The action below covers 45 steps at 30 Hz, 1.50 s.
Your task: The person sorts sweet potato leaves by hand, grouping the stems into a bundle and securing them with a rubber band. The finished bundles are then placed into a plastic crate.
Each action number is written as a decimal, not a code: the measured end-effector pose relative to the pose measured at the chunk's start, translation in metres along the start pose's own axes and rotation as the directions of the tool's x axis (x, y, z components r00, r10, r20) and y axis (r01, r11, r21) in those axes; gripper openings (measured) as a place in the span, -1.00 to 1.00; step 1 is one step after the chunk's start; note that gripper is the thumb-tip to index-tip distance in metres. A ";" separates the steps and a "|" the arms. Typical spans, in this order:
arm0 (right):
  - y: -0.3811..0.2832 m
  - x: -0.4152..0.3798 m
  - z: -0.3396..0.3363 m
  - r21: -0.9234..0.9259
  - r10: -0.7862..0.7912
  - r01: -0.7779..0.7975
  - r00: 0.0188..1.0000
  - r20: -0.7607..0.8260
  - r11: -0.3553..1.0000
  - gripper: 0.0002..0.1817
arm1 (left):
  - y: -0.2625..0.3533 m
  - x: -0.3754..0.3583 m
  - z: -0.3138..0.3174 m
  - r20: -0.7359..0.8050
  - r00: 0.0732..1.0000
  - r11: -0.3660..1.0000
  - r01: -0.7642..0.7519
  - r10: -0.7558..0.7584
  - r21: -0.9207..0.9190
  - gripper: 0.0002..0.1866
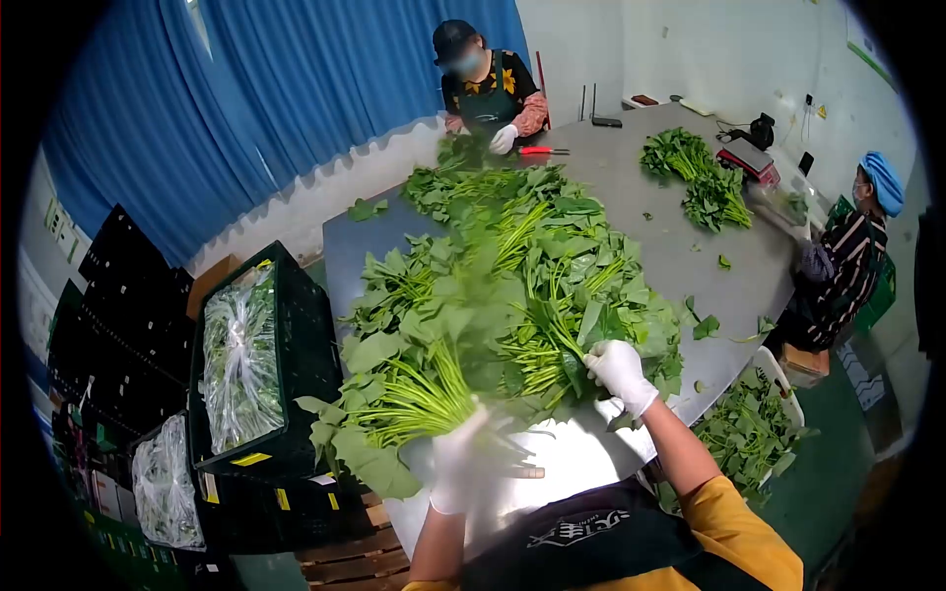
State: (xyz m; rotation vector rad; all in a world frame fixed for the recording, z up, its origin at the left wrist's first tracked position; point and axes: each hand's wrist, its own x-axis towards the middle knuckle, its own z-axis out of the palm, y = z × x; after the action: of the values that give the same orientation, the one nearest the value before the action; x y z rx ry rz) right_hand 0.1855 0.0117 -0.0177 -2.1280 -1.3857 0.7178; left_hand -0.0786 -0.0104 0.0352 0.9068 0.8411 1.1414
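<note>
Fingers of the left hand (458,461), gloved and blurred, are wrapped around the stems of a bunch of greens (419,394) at the near left edge of the heap (581,271) on the metal table (734,286). The right hand's (619,372) fingers bend in at the heap's near edge; whether they close on a stem, I cannot tell. A firm but gentle grip low on the stems should keep them lined up without bruising the leaves. To the left, a dark crate (307,345) holds greens in a clear plastic bag (239,355), with another filled bag (168,485) beside it. On the right, a white basket (777,368) holds loose greens (746,426).
</note>
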 end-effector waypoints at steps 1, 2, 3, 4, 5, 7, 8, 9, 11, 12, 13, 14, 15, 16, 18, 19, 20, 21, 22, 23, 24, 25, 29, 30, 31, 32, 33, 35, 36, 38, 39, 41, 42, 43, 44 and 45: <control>-0.004 -0.009 -0.015 0.426 0.031 -0.079 0.992 0.118 0.901 -0.81 | 0.002 0.001 0.001 -0.043 0.999 0.998 0.008 -0.011 -0.068 -0.72; -0.002 -0.014 -0.023 0.642 0.020 -0.130 0.984 0.176 0.755 -0.82 | 0.003 0.002 0.002 -0.085 0.996 0.991 0.012 -0.024 -0.137 -0.76; 0.007 -0.013 -0.027 0.786 -0.042 -0.163 0.972 0.233 0.596 -0.82 | 0.002 0.004 0.001 -0.095 0.994 0.988 0.028 -0.043 -0.153 -0.79; 0.014 -0.014 -0.030 0.889 -0.113 -0.205 0.955 0.273 0.410 -0.81 | 0.001 0.005 0.001 -0.093 0.995 0.987 0.029 -0.044 -0.157 -0.79; 0.017 -0.021 -0.032 0.891 -0.095 -0.224 0.955 0.282 0.395 -0.80 | -0.001 0.007 0.001 -0.126 0.989 0.983 0.060 -0.082 -0.172 -0.77; 0.006 -0.039 -0.034 0.878 -0.077 -0.221 0.957 0.278 0.424 -0.79 | -0.007 0.011 0.004 -0.152 0.981 0.978 0.095 -0.124 -0.187 -0.74; 0.000 -0.049 -0.034 0.860 -0.093 -0.206 0.956 0.280 0.467 -0.79 | -0.011 0.014 0.006 -0.149 0.983 0.985 0.085 -0.107 -0.148 -0.74; 0.002 -0.053 -0.023 0.885 -0.135 -0.188 0.954 0.268 0.427 -0.78 | -0.016 0.016 0.006 -0.147 0.985 0.991 0.074 -0.090 -0.108 -0.75; -0.008 -0.067 -0.021 0.841 -0.151 -0.138 0.956 0.251 0.523 -0.82 | -0.026 0.023 0.010 -0.127 0.990 0.995 0.057 -0.067 -0.079 -0.76; -0.010 -0.073 -0.018 0.824 -0.153 -0.116 0.959 0.238 0.555 -0.84 | -0.028 0.026 0.014 -0.110 0.993 0.998 0.034 -0.041 -0.058 -0.76; -0.011 -0.077 -0.013 0.813 -0.170 -0.091 0.959 0.227 0.575 -0.84 | -0.025 0.025 0.018 -0.077 0.994 0.996 0.075 -0.079 -0.055 -0.73; -0.014 -0.082 -0.012 0.796 -0.154 -0.088 0.963 0.222 0.599 -0.86 | -0.029 0.025 0.016 -0.082 0.993 0.996 0.076 -0.080 -0.048 -0.73; -0.012 -0.085 -0.005 0.775 -0.160 -0.057 0.967 0.201 0.630 -0.87 | -0.037 0.029 0.011 0.016 0.997 0.997 0.077 -0.077 -0.020 -0.74; -0.009 -0.088 0.003 0.751 -0.166 -0.025 0.970 0.179 0.660 -0.89 | -0.047 0.032 0.005 0.115 0.990 0.997 0.076 -0.077 0.008 -0.76; -0.007 -0.093 0.012 0.703 -0.210 0.048 0.967 0.146 0.709 -0.89 | -0.067 0.031 -0.009 0.172 0.974 0.916 -0.199 0.147 0.347 -0.78; -0.008 -0.096 0.009 0.661 -0.205 0.044 0.964 0.168 0.749 -0.89 | -0.073 0.031 -0.014 0.243 0.941 0.824 -0.325 0.235 0.464 -0.78; -0.010 -0.097 0.005 0.615 -0.199 0.043 0.962 0.188 0.787 -0.88 | -0.075 0.032 -0.016 0.325 0.894 0.701 -0.444 0.307 0.558 -0.78; -0.008 -0.096 0.004 0.617 -0.199 0.043 0.962 0.186 0.785 -0.88 | -0.064 0.029 -0.005 0.229 0.964 0.893 -0.220 0.137 0.392 -0.79; -0.007 -0.096 0.002 0.520 -0.206 0.067 0.955 0.215 0.851 -0.86 | -0.050 0.022 0.006 0.232 0.963 0.892 -0.221 0.136 0.394 -0.79; -0.006 -0.095 0.002 0.416 -0.209 0.092 0.947 0.244 0.905 -0.83 | -0.030 0.014 0.021 0.118 0.991 0.967 0.023 -0.055 0.254 -0.72; -0.005 -0.094 0.005 0.418 -0.209 0.093 0.948 0.241 0.904 -0.83 | -0.020 0.010 0.028 0.036 0.965 0.963 0.258 -0.261 0.083 -0.58; -0.003 -0.093 0.012 0.441 -0.268 0.178 0.952 0.149 0.879 -0.80 | -0.034 0.014 0.018 0.039 0.965 0.963 0.257 -0.261 0.086 -0.58; -0.014 -0.088 0.030 0.621 -0.283 0.198 0.958 0.040 0.758 -0.79 | -0.069 0.019 -0.001 0.314 0.943 0.801 -0.274 0.114 0.532 -0.53; -0.018 -0.087 0.034 0.725 -0.242 0.130 0.969 0.052 0.676 -0.82 | -0.067 0.016 0.003 0.320 0.945 0.740 -0.264 0.070 0.618 -0.53; -0.020 -0.085 0.032 0.773 -0.164 0.033 0.982 0.093 0.633 -0.84 | -0.078 0.019 -0.002 0.304 0.952 0.796 -0.206 0.030 0.569 -0.57; -0.025 -0.085 0.027 0.819 -0.134 0.000 0.986 0.095 0.574 -0.86 | -0.082 0.021 -0.001 0.307 0.951 0.796 -0.207 0.028 0.569 -0.57; -0.026 -0.084 0.026 0.839 -0.109 -0.001 0.991 0.073 0.545 -0.87 | -0.084 0.023 0.002 0.312 0.944 0.818 -0.262 0.107 0.512 -0.60; -0.027 -0.085 0.028 0.858 -0.081 -0.004 0.995 0.054 0.514 -0.87 | -0.082 0.023 0.005 0.311 0.933 0.834 -0.314 0.182 0.454 -0.62; -0.027 -0.087 0.029 0.832 -0.078 0.042 0.997 0.002 0.553 -0.88 | -0.077 0.020 0.007 0.314 0.937 0.839 -0.292 0.153 0.460 -0.64; -0.024 -0.088 0.031 0.802 -0.072 0.084 0.996 -0.051 0.591 -0.89 | -0.075 0.019 0.011 0.320 0.940 0.844 -0.267 0.121 0.465 -0.66; -0.020 -0.086 0.034 0.783 -0.092 0.125 0.992 -0.086 0.609 -0.90 | -0.075 0.019 0.012 0.338 0.937 0.843 -0.253 0.091 0.475 -0.66; -0.030 -0.093 0.021 0.803 -0.034 0.059 0.998 -0.049 0.594 -0.94 | -0.084 0.019 0.014 0.356 0.933 0.842 -0.238 0.059 0.484 -0.67; -0.030 -0.095 0.016 0.802 -0.031 0.057 0.998 -0.048 0.595 -0.94 | -0.095 0.021 0.014 0.328 0.944 0.907 -0.173 0.042 0.383 -0.78; -0.027 -0.097 0.011 0.739 -0.128 0.204 0.979 -0.159 0.643 -0.95 | -0.103 0.022 0.012 0.301 0.953 0.956 -0.108 0.021 0.274 -0.80; -0.025 -0.098 0.006 0.655 -0.231 0.346 0.938 -0.259 0.671 -0.95 | -0.101 0.022 0.014 0.300 0.954 0.956 -0.105 0.019 0.273 -0.80; -0.026 -0.099 -0.001 0.763 -0.148 0.233 0.972 -0.180 0.603 -0.94 | -0.096 0.023 0.016 0.285 0.958 0.965 -0.050 -0.026 0.258 -0.78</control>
State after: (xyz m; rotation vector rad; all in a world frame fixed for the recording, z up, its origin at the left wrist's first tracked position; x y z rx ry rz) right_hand 0.1351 -0.0711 0.0157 -1.2661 -0.9493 0.9015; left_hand -0.0229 -0.0063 -0.0479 1.2664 0.7578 0.8912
